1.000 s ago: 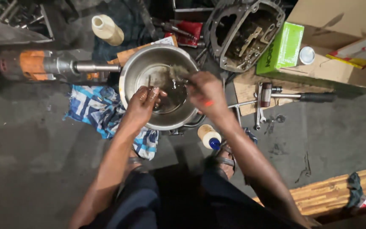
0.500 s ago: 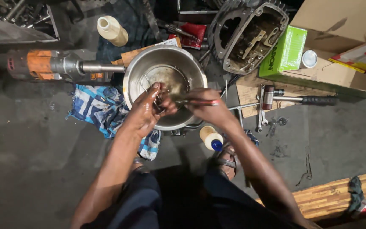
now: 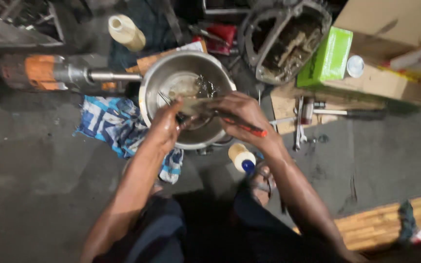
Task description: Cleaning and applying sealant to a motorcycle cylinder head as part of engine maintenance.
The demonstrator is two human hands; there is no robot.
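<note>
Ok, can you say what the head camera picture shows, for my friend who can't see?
Both hands, left hand and right hand, work over a metal bowl on a dark floor; the right grips a red-handled tool. A blue checked cloth lies beside it.

Bare forearms, no sleeves; left hand [image 3: 164, 129] and right hand [image 3: 242, 114] ungloved. Dark navy trousers [image 3: 157, 234]. Strapped sandal [image 3: 260, 178] on one foot.

left hand [image 3: 165, 127]: gripping sm. dark part over steel bowl [image 3: 158, 83]
right hand [image 3: 242, 114]: holding red-handled tool [image 3: 243, 127] over bowl rim
bowl: sitting on floor [image 3: 35, 195], liquid inside
near: blue checked cloth [image 3: 110, 124] lying left, green box [image 3: 326, 58] sitting upper right
</note>
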